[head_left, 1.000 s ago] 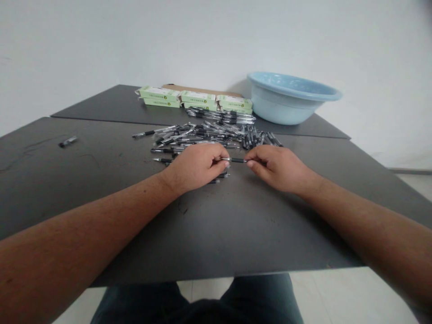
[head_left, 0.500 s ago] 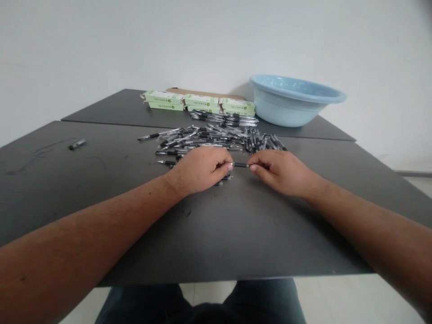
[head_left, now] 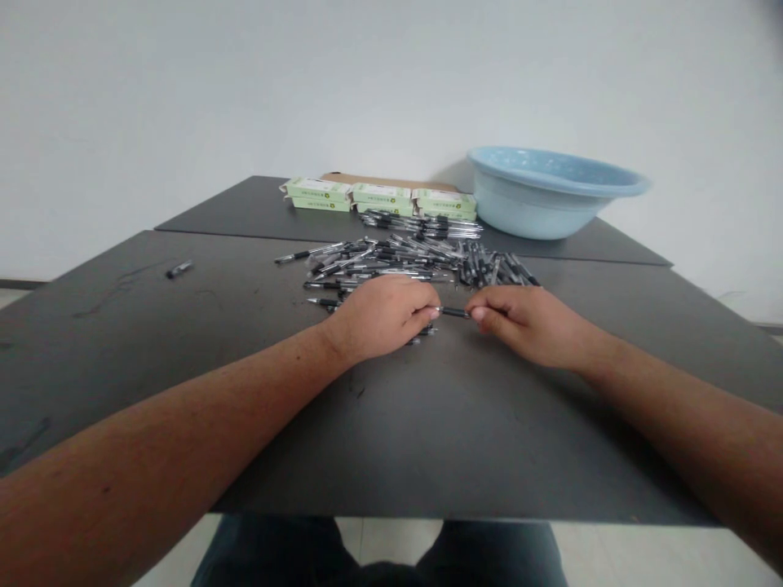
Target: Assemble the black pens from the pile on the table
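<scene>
My left hand [head_left: 384, 316] and my right hand [head_left: 527, 324] rest on the dark grey table [head_left: 391, 424], both closed in a pinch on the two ends of one black pen [head_left: 453, 311] held level between them. Just beyond the hands lies a wide heap of several black and clear pens [head_left: 407, 259]. A few pens poke out from under my left hand. Both forearms stretch in from the bottom corners.
Three green-and-white boxes [head_left: 379, 197] stand in a row at the back, with a brown cardboard piece [head_left: 391, 179] behind them. A pale blue plastic basin [head_left: 550, 191] sits back right. A small dark pen part [head_left: 179, 268] lies alone at the left. A white wall stands behind.
My hands have drawn closer together along the pen, so less of it shows between them. The view has shifted, moving everything right and down in the picture.
</scene>
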Demonstrator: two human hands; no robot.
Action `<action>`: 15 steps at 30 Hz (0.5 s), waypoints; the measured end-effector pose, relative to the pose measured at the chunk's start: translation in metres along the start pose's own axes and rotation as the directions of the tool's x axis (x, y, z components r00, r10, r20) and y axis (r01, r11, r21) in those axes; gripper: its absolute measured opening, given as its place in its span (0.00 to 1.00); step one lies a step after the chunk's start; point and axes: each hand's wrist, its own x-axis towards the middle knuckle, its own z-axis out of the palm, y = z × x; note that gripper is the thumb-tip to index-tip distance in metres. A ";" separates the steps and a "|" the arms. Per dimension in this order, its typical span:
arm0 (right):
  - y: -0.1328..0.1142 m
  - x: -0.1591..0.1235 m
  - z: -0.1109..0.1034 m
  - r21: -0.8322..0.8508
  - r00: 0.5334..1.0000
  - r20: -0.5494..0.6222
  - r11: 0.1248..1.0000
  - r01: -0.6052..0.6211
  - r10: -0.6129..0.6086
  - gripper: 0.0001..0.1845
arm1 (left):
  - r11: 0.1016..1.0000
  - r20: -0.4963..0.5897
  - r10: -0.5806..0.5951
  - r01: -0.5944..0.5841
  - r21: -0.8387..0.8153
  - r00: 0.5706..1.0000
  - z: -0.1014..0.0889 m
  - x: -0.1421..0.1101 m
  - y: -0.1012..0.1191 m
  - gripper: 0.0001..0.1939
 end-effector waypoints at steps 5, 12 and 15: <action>-0.001 -0.001 0.001 0.028 0.999 -0.045 1.000 0.004 -0.003 0.13 | 1.000 -0.012 0.020 -0.020 0.004 1.000 -0.002 0.000 0.005 0.11; 0.006 -0.003 0.001 -0.091 0.991 -0.128 0.995 0.028 -0.039 0.10 | 0.997 -0.074 -0.070 0.072 0.018 0.995 -0.002 0.001 0.004 0.10; 0.010 -0.003 -0.001 -0.057 0.997 -0.068 0.998 0.040 -0.044 0.12 | 0.999 -0.026 -0.021 0.023 0.048 0.999 -0.002 0.001 0.003 0.12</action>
